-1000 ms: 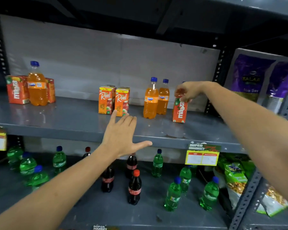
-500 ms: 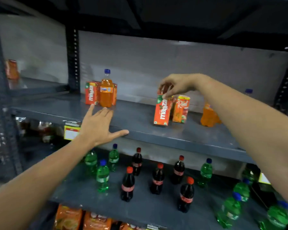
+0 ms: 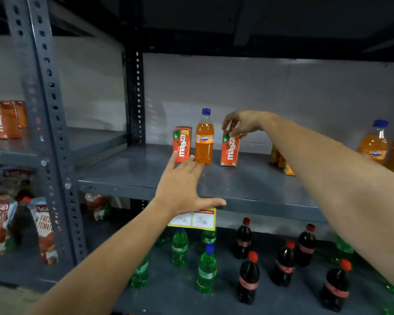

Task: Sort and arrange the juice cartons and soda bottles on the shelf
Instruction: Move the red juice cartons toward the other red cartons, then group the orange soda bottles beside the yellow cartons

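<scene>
My right hand (image 3: 241,123) pinches the top of a red-orange Maaza carton (image 3: 229,151), which stands upright on the grey middle shelf (image 3: 248,185). Just left of it stands an orange Fanta bottle (image 3: 204,139) with a blue cap. Another Maaza carton (image 3: 182,144) stands on the bottle's far side. My left hand (image 3: 182,185) hovers flat over the shelf's front edge, fingers spread and holding nothing, its fingertips close to the left carton and the bottle. My right forearm partly hides some juice cartons (image 3: 282,162). More Fanta bottles (image 3: 373,144) stand at the far right.
The lower shelf holds green soda bottles (image 3: 206,271) and dark cola bottles (image 3: 248,278). A yellow price tag (image 3: 192,220) hangs from the shelf edge. A perforated steel post (image 3: 46,110) divides off the left unit, which holds Maaza cartons (image 3: 0,119) and tomato pouches (image 3: 43,230).
My right hand has carried the Maaza carton leftward along the shelf, past the other cartons, and it now stands beside the Fanta bottle. The view has swung left. My left hand stays open.
</scene>
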`<state>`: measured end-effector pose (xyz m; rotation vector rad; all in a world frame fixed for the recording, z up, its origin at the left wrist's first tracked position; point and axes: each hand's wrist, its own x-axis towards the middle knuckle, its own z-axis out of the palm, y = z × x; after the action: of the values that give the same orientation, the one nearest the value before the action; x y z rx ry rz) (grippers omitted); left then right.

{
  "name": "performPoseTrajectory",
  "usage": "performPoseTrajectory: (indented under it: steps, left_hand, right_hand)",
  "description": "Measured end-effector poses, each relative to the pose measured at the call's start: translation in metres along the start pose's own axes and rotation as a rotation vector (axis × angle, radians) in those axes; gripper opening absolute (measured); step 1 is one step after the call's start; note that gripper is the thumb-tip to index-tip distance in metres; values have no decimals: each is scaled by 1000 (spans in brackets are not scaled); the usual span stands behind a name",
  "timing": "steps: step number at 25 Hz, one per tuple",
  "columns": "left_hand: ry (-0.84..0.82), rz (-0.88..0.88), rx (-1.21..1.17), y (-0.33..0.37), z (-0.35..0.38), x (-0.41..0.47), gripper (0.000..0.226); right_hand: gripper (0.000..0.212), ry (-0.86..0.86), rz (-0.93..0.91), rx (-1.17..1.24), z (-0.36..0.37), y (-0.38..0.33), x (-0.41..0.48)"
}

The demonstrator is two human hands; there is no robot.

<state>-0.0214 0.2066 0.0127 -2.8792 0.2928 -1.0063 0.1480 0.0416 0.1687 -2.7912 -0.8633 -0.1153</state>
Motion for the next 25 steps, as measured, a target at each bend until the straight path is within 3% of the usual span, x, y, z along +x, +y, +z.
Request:
performPoseTrajectory:
  steps: [5,9,11,15,21,25]
  left_hand:
    - [46,18,-18,-6,6,2,112]
    - [59,7,-33,-7,9,3,115]
    - [65,1,-22,-7,9,3,115]
    - [61,-20,-34,-7,8,2,112]
    - [11,8,-23,-3,-2,0,107]
    - [41,-63,-21,24,-4,1,100]
  right_hand:
    - [43,-14,70,-66,4,-8,11]
    - [59,160,-16,77,-8,-37,19]
    - [51,164,-71,148,-10,-55,25]
    - [25,160,-73,36,-16,-66,24]
    - [25,82,-46,159,-40,-34,-29]
    - [26,10,-56,233,-62,17,-89]
